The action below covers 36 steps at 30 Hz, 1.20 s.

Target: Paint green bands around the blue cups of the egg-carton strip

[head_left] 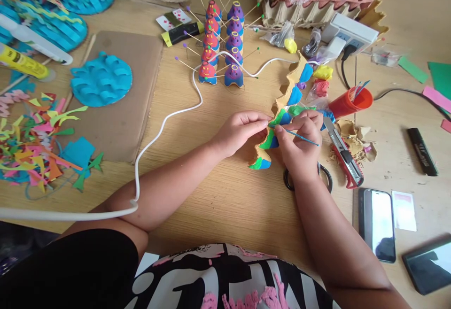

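Note:
My left hand [239,133] is closed on the edge of an egg carton strip [263,153], holding it with finger and thumb. The strip's bumps are coloured blue low down and green above on the near ones; the far ones show blue and bare tan card. My right hand [299,142] pinches a thin blue stick [307,139], whose tip meets a green patch on the strip. Black scissors handles [327,177] lie partly hidden under my right wrist. A red utility knife [343,154] lies just right of that hand.
Two rows of painted carton figures [210,41] with pins stand behind. A white cable [165,116] crosses the table and my left forearm. An orange cup [352,102], a power adapter [348,32], phones [378,224] and a black marker [422,151] are right; paper scraps [42,144] and cardboard [120,130] left.

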Each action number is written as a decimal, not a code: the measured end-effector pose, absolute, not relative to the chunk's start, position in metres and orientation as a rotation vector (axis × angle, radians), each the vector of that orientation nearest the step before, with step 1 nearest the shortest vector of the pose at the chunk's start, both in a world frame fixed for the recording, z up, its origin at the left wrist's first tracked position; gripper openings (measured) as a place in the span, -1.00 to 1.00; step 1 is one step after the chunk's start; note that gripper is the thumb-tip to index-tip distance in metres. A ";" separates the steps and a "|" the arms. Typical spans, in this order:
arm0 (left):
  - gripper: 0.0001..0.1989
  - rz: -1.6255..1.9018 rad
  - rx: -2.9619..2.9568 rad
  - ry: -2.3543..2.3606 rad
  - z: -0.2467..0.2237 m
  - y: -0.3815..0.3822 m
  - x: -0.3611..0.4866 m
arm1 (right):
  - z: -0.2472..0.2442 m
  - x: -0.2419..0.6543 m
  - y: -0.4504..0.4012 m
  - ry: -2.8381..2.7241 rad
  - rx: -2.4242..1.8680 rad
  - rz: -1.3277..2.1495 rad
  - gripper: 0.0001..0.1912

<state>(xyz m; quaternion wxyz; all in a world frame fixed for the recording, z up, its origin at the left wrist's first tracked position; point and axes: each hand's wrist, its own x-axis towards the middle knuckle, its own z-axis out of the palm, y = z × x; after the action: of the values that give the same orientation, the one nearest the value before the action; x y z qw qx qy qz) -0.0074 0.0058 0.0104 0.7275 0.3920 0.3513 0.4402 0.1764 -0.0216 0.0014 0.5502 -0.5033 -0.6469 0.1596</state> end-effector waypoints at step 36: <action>-0.75 0.966 0.817 0.850 0.008 0.007 -0.008 | 0.006 0.176 -0.023 -1.545 -1.199 0.454 -0.66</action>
<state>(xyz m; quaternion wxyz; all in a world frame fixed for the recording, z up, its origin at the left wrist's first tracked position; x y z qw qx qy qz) -0.0084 0.0073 0.0080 0.7232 0.3701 0.3851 0.4378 0.1759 -0.0229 0.0061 0.5371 -0.5037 -0.6492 0.1906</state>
